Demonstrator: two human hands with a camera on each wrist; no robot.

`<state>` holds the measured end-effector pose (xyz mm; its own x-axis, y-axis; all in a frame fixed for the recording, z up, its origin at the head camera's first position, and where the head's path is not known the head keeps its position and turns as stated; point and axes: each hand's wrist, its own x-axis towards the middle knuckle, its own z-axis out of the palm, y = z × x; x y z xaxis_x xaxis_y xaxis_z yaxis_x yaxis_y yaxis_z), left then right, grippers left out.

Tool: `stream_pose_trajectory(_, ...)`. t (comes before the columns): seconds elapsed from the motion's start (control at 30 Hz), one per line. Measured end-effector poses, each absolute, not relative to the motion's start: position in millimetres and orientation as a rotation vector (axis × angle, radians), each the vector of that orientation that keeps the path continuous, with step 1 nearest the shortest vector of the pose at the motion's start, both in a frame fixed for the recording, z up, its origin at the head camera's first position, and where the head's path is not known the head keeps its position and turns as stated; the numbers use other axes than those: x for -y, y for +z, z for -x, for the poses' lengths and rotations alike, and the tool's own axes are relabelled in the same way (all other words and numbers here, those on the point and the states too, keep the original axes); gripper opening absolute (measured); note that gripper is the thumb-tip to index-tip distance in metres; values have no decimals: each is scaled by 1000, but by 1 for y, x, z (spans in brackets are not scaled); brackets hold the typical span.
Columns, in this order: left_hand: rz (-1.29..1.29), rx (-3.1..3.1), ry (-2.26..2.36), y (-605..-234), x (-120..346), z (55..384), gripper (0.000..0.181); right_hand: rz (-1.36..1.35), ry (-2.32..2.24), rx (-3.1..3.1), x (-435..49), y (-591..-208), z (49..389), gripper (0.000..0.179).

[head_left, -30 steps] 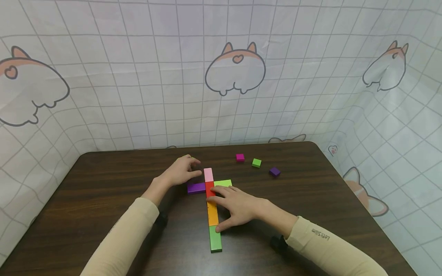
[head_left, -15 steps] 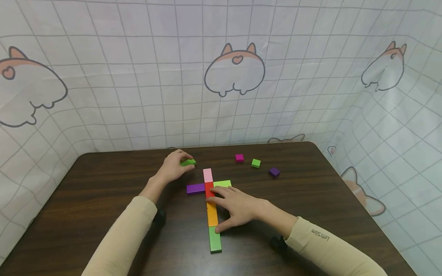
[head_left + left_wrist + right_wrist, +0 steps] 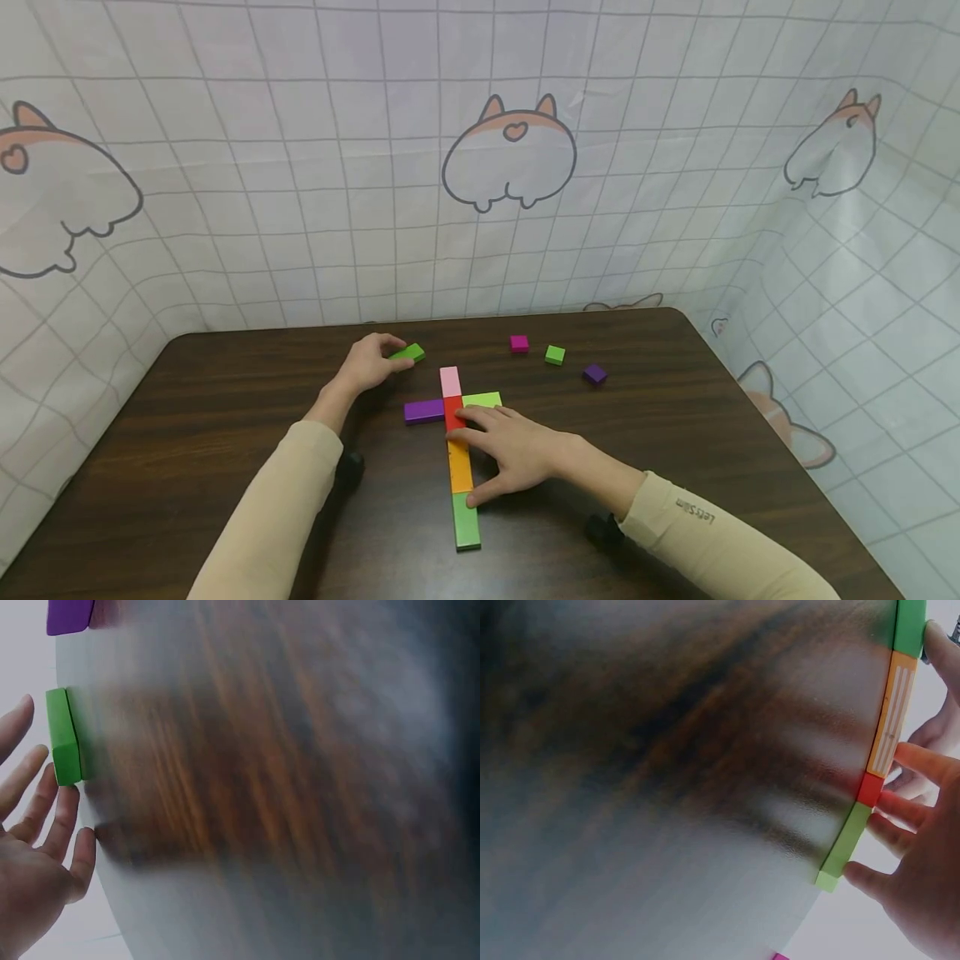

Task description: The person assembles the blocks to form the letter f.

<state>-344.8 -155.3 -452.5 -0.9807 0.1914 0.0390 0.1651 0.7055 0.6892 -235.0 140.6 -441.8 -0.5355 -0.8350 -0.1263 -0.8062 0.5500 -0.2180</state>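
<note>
My left hand [image 3: 369, 363] is beside a bright green block [image 3: 414, 352] behind the row. In the left wrist view its relaxed fingers lie along one end of that green block [image 3: 63, 735]. My right hand [image 3: 517, 450] rests with spread fingers along a row of coloured blocks. Far to near, the row runs pink block [image 3: 450, 381], red block [image 3: 452, 406], orange block [image 3: 460, 468], green block [image 3: 467, 529]. A purple block [image 3: 424, 411] meets it from the left, a lime block [image 3: 482, 399] from the right. The right wrist view shows fingertips at the lime, red and orange blocks.
At the back right lie a small magenta block [image 3: 519, 343], a small green block [image 3: 555, 356] and a small dark purple block [image 3: 595, 374]. The dark wooden table [image 3: 202, 433] ends at a grid-patterned curtain [image 3: 337, 183] with cartoon dogs.
My left hand has moved back and left from near the pink block to the bright green block, which now shows beside its fingers. The right hand stays in place.
</note>
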Motion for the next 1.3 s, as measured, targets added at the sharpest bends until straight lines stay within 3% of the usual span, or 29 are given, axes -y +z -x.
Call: stream_pose_trajectory(1.3,-205,-2882,972,-450,149,347,45,1334,-182,-2581,-132,-441,220,94)
